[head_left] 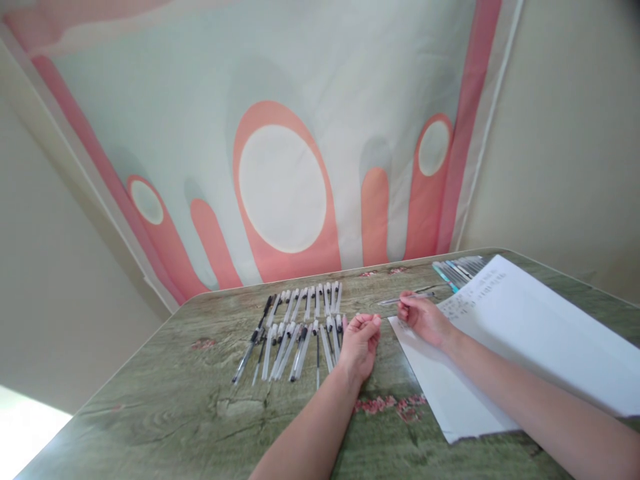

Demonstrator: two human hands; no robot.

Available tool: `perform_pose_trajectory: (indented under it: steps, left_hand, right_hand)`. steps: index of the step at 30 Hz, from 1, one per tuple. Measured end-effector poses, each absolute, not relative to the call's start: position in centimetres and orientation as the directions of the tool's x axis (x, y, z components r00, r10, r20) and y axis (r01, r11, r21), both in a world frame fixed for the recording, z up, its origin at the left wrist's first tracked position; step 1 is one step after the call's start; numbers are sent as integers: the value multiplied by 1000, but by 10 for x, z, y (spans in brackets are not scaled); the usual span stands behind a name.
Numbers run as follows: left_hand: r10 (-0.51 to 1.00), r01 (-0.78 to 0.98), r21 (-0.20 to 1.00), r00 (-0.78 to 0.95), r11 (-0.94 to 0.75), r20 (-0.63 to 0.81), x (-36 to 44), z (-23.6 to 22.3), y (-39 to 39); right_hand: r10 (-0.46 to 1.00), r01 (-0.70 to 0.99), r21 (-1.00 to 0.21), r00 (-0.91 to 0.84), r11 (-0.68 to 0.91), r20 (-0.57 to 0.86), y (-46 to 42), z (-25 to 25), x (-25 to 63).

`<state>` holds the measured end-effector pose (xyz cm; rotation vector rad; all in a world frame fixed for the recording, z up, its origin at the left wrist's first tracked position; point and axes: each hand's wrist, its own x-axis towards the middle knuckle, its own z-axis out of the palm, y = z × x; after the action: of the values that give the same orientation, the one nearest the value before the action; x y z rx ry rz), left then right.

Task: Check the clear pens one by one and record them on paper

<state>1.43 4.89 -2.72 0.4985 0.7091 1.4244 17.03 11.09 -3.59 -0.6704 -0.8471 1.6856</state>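
My left hand (361, 340) rests on the green table (190, 400) as a loose fist, fingers curled in, right beside two rows of clear pens (300, 323). Whether it holds anything I cannot make out. My right hand (424, 317) is closed in a pinch on a clear pen (400, 300) that points left, just above the top left corner of a large white sheet of paper (525, 333). Faint handwriting shows on the sheet near that hand.
Another bundle of pens (457, 269), some teal, lies at the table's far edge behind the paper. A wall hanging with pink arches and white ovals (283, 187) stands behind the table. Red flower patterns mark the tabletop.
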Motion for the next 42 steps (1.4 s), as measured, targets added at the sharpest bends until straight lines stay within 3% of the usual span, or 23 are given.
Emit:
perform_pose_trajectory:
  steps: [12, 21, 33, 42]
  left_hand:
    - [982, -777, 616, 14, 128, -186, 12, -29, 52]
    - [983, -802, 581, 45, 141, -178, 10, -28, 52]
    - [980, -813, 562, 50, 153, -194, 11, -25, 50]
    - [984, -815, 566, 32, 126, -173, 11, -25, 51]
  right_hand:
    - [964, -502, -858, -264, -112, 29, 103, -29, 170]
    - [921, -476, -861, -389, -177, 26, 98, -32, 166]
    - [936, -459, -879, -348, -130, 44, 97, -31, 164]
    - [941, -535, -840, -321, -86, 108, 96, -30, 158]
